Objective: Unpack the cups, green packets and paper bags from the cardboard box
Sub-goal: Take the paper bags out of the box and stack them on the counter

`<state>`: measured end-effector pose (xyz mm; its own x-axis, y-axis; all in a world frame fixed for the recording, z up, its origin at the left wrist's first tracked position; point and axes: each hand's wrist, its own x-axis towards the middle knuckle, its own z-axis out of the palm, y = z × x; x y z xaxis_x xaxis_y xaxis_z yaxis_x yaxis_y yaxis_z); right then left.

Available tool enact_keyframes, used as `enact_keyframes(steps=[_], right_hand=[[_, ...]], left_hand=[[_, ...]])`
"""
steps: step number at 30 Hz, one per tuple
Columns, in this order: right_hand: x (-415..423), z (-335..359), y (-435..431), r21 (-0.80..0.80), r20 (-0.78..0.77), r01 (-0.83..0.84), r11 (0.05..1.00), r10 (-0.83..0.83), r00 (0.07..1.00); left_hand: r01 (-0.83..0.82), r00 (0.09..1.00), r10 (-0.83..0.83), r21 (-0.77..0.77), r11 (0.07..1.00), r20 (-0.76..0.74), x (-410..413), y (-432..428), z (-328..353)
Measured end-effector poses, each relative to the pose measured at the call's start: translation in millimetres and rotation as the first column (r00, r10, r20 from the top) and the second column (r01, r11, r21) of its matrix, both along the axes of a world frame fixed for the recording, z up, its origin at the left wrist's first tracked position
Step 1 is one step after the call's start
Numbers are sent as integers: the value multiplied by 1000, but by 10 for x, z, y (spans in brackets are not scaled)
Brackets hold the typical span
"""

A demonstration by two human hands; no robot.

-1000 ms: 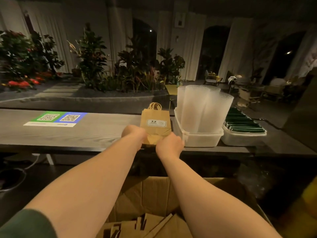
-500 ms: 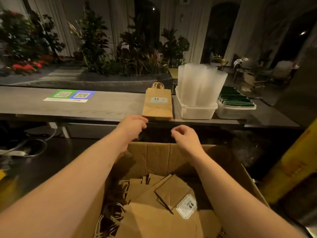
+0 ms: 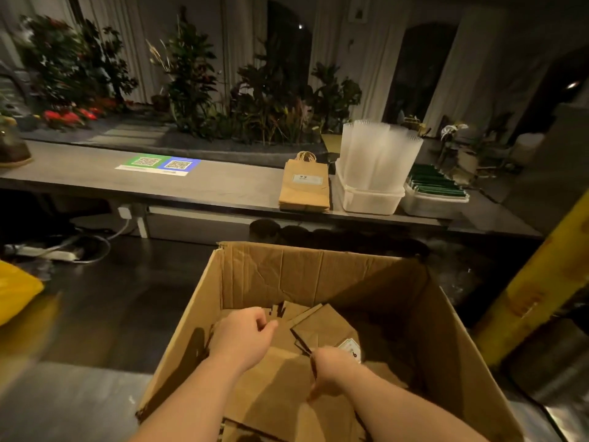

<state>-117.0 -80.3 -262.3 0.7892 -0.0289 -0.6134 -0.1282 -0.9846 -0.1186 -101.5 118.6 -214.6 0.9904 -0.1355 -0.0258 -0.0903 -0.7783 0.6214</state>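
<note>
Beyond the cardboard box (image 3: 322, 275), the surface (image 3: 223, 186) already carries cups (image 3: 377, 154), green packets (image 3: 435, 186) and some paper bags (image 3: 304, 186). More bags (image 3: 322, 327) remain inside the box. Your left hand (image 3: 242, 336) hovers loosely curled over them; your right hand (image 3: 331, 368) pinches a bag edge.

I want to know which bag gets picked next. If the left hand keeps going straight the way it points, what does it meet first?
Probably the loose paper bags lying in the cardboard box, just ahead of the left hand; depth is hard to judge.
</note>
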Motion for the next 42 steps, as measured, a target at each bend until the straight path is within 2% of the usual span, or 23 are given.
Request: enact_keyframes(steps=[2, 5, 6, 8, 9, 10, 11, 12, 13, 14, 15, 17, 19, 20, 22, 24, 26, 29, 32, 35, 37, 40, 42], right_hand=[[48, 106, -58, 136, 34, 121, 983, -127, 991], [69, 353, -254, 366, 153, 233, 901, -305, 940], [43, 457, -295, 476, 177, 245, 845, -365, 914], [-25, 670, -253, 723, 164, 233, 651, -488, 857], [-59, 757, -186, 796, 176, 198, 572, -532, 828], [-84, 835, -96, 813, 236, 144, 564, -546, 804], [-114, 892, 7, 785, 322, 90, 613, -528, 786], [-146, 928, 113, 726, 407, 36, 687, -471, 782], [-191, 952, 232, 652, 478, -39, 758, -370, 797], [-236, 951, 330, 584, 517, -130, 802, -243, 821], [-258, 925, 396, 551, 511, -204, 809, -134, 849], [-260, 874, 424, 660, 401, -196, 726, -119, 909], [-180, 778, 309, 814, 294, -52, 579, -334, 896], [-104, 682, 203, 816, 286, 42, 576, -467, 837], [34, 474, -39, 638, 347, 263, 724, -575, 741], [83, 243, -236, 347, 317, 403, 847, -510, 800], [68, 59, -338, 170, 213, 405, 899, -434, 875], [35, -59, -349, 73, 62, 389, 918, -394, 917], [52, -95, -292, -30, 60, 295, 955, -292, 954], [87, -54, -256, -42, 63, 227, 973, -224, 973], [100, 32, -265, 37, 98, 265, 964, -267, 959], [48, 283, -306, 210, 262, 369, 905, -416, 871], [8, 478, -342, 265, 407, 366, 892, -447, 796]], left_hand=[[7, 999, -6, -15, 1000, 53, 1, 12, 13], [-11, 997, 17, -80, 997, 73, 6, 52, 40], [-10, 999, 14, -77, 997, 45, 14, 39, 45], [0, 998, -4, -67, 998, -68, 14, -1, 30], [3, 986, -28, -152, 988, -163, 21, -31, -1], [-5, 957, -89, -322, 947, -276, 15, -59, 0], [-36, 909, -192, -530, 847, -369, -1, -75, 12], [-73, 862, -312, -707, 703, -400, -10, -86, 31], [-115, 822, -404, -812, 573, -401, -23, -75, 41], [-144, 798, -451, -853, 501, -400, -36, -56, 68], [-160, 796, -453, -861, 483, -401, -44, -40, 86], [-189, 861, -326, -841, 506, -390, -24, -20, 94], [-237, 920, -131, -789, 567, -370, 34, 10, 47], [-232, 938, -65, -758, 609, -339, 49, 27, 54], [-182, 966, -3, -688, 702, -259, 62, 73, 75], [-151, 978, 17, -651, 744, -207, 78, 117, 74], [-129, 985, 26, -640, 757, -169, 88, 151, 76], [-80, 992, -9, -668, 740, -129, 70, 147, 112], [-63, 995, -11, -689, 722, -101, 36, 153, 121], [-51, 993, -30, -644, 764, -114, 40, 167, 95], [-61, 991, -20, -591, 804, -129, 46, 183, 90], [-101, 987, 9, -579, 809, -160, 78, 220, 73], [-115, 982, 0, -592, 798, -190, 93, 240, 61]])
